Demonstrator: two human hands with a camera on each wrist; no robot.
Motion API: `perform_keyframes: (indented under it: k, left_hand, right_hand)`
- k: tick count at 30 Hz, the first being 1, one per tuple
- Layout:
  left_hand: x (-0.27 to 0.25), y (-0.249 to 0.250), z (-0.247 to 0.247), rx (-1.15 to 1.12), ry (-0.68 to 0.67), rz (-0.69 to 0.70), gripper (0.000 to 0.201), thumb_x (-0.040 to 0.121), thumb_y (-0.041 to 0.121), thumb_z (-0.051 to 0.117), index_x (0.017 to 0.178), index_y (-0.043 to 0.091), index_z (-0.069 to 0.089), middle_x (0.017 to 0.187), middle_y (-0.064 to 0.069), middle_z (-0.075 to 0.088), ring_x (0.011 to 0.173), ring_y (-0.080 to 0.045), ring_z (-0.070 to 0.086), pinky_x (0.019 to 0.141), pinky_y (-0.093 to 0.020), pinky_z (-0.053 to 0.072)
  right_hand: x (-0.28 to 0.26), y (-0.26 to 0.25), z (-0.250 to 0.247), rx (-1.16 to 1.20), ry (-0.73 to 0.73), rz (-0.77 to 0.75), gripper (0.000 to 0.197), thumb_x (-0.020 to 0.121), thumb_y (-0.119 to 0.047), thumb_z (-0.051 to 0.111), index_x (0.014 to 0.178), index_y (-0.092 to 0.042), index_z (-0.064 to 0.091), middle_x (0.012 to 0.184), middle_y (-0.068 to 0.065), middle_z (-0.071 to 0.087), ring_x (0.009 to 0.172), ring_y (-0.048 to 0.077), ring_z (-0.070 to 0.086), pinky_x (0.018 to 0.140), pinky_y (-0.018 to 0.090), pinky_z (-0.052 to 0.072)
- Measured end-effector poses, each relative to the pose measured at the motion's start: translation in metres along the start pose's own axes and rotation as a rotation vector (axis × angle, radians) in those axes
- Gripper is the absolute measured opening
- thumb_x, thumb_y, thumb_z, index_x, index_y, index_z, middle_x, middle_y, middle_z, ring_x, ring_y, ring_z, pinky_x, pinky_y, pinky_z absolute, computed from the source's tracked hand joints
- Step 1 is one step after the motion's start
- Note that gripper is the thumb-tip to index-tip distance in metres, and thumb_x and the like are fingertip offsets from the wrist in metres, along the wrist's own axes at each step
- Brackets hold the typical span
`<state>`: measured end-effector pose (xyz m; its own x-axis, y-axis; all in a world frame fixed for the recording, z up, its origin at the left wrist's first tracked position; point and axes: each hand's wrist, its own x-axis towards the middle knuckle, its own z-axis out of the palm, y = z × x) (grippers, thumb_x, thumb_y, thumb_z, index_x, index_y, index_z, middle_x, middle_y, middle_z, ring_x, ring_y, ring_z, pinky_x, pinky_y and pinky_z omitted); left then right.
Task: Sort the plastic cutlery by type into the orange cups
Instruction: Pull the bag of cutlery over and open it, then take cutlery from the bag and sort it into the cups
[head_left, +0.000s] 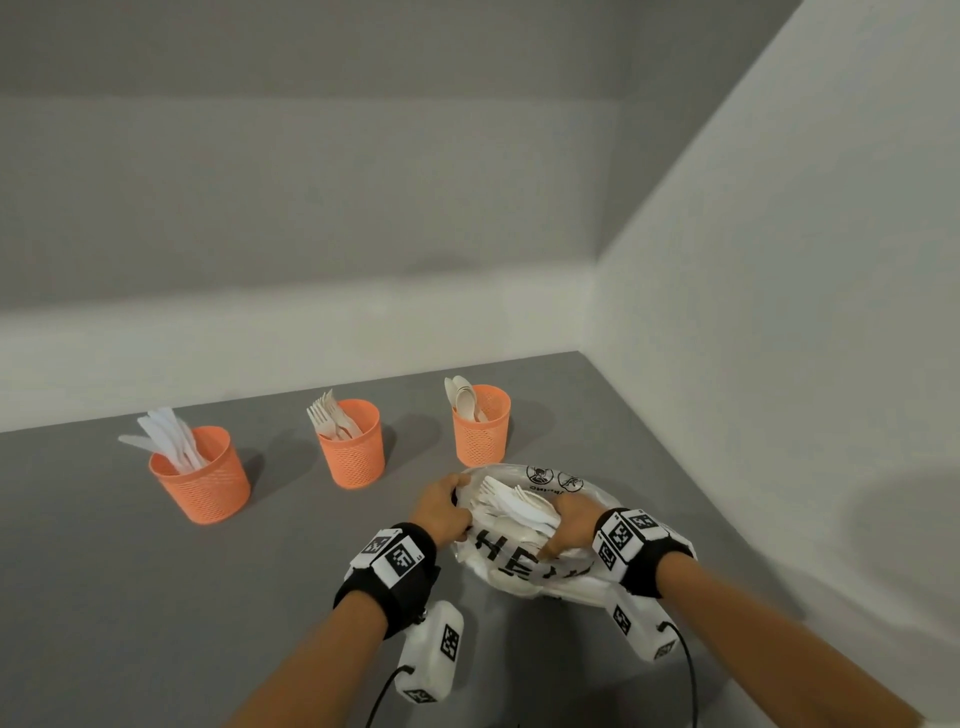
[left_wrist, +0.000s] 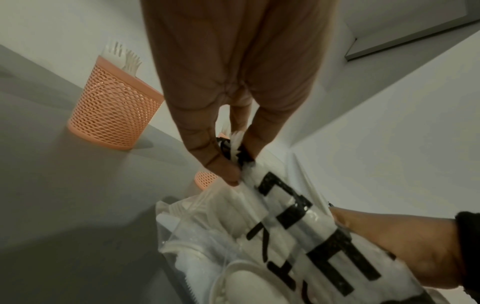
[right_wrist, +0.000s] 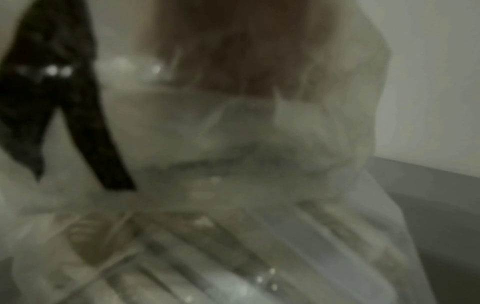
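Observation:
A clear plastic bag (head_left: 519, 558) with black print lies on the grey table, full of white plastic cutlery (head_left: 514, 501). My left hand (head_left: 454, 512) pinches the bag's left edge (left_wrist: 244, 164) at its mouth. My right hand (head_left: 557, 525) grips the bag's right side, with the fingers curled inside the mouth over the cutlery and the thumb outside on the print. Behind stand three orange mesh cups: the left cup (head_left: 202, 480) holds knives, the middle cup (head_left: 353, 447) forks, the right cup (head_left: 482, 428) spoons. The right wrist view is blurred, with plastic in front of the fingers (right_wrist: 233, 61).
A white wall (head_left: 779, 312) borders the table on the right, close to the bag, and a white ledge runs along the back. Bare grey tabletop (head_left: 130, 597) stretches to the left and in front of the cups. In the left wrist view the fork cup (left_wrist: 111, 111) stands nearby.

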<state>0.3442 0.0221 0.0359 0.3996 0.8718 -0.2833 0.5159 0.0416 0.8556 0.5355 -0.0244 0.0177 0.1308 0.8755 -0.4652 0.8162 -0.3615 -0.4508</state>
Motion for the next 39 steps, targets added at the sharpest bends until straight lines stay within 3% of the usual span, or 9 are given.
perform_keyframes:
  k: [3, 5, 10, 13, 16, 23, 29, 32, 39]
  left_hand:
    - [0.000, 0.003, 0.001, -0.032, 0.012, 0.005, 0.058, 0.082, -0.012, 0.048, 0.137, 0.004, 0.038, 0.103, -0.006, 0.048, 0.068, -0.013, 0.054, 0.053, -0.017, 0.049]
    - [0.000, 0.006, 0.004, -0.053, 0.011, 0.011, 0.059, 0.082, -0.012, 0.048, 0.137, 0.005, 0.038, 0.104, -0.004, 0.048, 0.077, -0.018, 0.056, 0.056, -0.018, 0.050]
    - [-0.001, 0.013, 0.011, -0.163, -0.033, -0.009, 0.058, 0.082, -0.012, 0.050, 0.135, 0.007, 0.041, 0.109, -0.008, 0.052, 0.099, -0.032, 0.059, 0.089, -0.039, 0.053]
    - [0.001, 0.017, 0.018, -0.279, -0.077, -0.036, 0.060, 0.084, -0.014, 0.048, 0.138, 0.010, 0.038, 0.097, 0.000, 0.051, 0.081, -0.021, 0.059, 0.080, -0.032, 0.053]
    - [0.001, 0.019, 0.021, -0.314, -0.115, -0.027, 0.059, 0.085, -0.014, 0.046, 0.138, 0.011, 0.038, 0.088, 0.005, 0.051, 0.072, -0.014, 0.057, 0.073, -0.025, 0.053]
    - [-0.002, 0.015, 0.013, -0.494, -0.089, -0.065, 0.045, 0.088, -0.009, 0.046, 0.127, 0.012, 0.044, 0.091, 0.000, 0.048, 0.075, -0.015, 0.053, 0.065, -0.022, 0.048]
    - [-0.010, -0.003, -0.018, -0.855, 0.012, -0.182, 0.020, 0.099, 0.015, 0.038, 0.110, 0.006, 0.051, 0.095, -0.011, 0.055, 0.080, -0.021, 0.057, 0.068, -0.030, 0.052]
    - [-0.020, -0.011, -0.039, -1.066, -0.084, -0.278, 0.035, 0.100, 0.030, 0.031, 0.099, 0.002, 0.053, 0.099, -0.019, 0.060, 0.085, -0.028, 0.061, 0.064, -0.034, 0.057]
    - [-0.034, -0.031, -0.089, -1.336, -0.132, -0.391, 0.058, 0.099, 0.042, 0.023, 0.102, -0.010, 0.049, 0.101, -0.029, 0.059, 0.093, -0.039, 0.057, 0.085, -0.048, 0.046]
  right_hand:
    - [-0.003, -0.001, -0.008, 0.059, 0.025, 0.026, 0.064, 0.069, -0.023, 0.081, 0.124, -0.009, 0.052, 0.114, 0.000, 0.057, 0.118, 0.022, 0.051, 0.090, 0.019, 0.035]
    - [-0.004, 0.001, -0.011, 0.073, 0.063, 0.054, 0.065, 0.070, -0.022, 0.080, 0.126, -0.008, 0.049, 0.121, 0.003, 0.056, 0.119, 0.023, 0.050, 0.092, 0.021, 0.037]
    - [-0.006, 0.005, -0.017, 0.112, 0.142, 0.075, 0.062, 0.077, -0.021, 0.072, 0.130, -0.007, 0.043, 0.130, 0.010, 0.053, 0.119, 0.025, 0.050, 0.096, 0.027, 0.039]
    - [-0.005, 0.007, -0.019, 0.190, 0.203, 0.010, 0.049, 0.076, -0.016, 0.070, 0.120, -0.007, 0.051, 0.112, 0.009, 0.059, 0.103, 0.024, 0.056, 0.086, 0.027, 0.044]
    - [-0.007, 0.002, -0.022, 0.296, 0.258, -0.072, 0.019, 0.079, -0.008, 0.067, 0.088, -0.016, 0.053, 0.078, -0.002, 0.055, 0.073, 0.016, 0.053, 0.067, 0.024, 0.042]
    - [-0.018, -0.044, -0.045, 0.682, 0.435, -0.159, 0.026, 0.084, 0.005, 0.053, 0.065, -0.014, 0.047, 0.058, 0.003, 0.048, 0.047, 0.006, 0.047, 0.043, 0.009, 0.039]
    - [-0.019, -0.099, -0.053, 1.093, 0.432, -0.245, 0.023, 0.084, 0.002, 0.056, 0.067, -0.013, 0.052, 0.058, 0.003, 0.051, 0.053, 0.014, 0.051, 0.061, 0.027, 0.047]
    - [-0.020, -0.133, -0.038, 1.226, 0.390, -0.274, 0.014, 0.085, 0.001, 0.057, 0.077, -0.011, 0.053, 0.058, 0.002, 0.051, 0.048, 0.010, 0.051, 0.057, 0.023, 0.048]
    - [-0.015, -0.209, 0.013, 1.225, 0.329, -0.301, 0.021, 0.083, 0.000, 0.061, 0.068, -0.015, 0.054, 0.061, 0.003, 0.056, 0.060, 0.017, 0.055, 0.075, 0.038, 0.048]
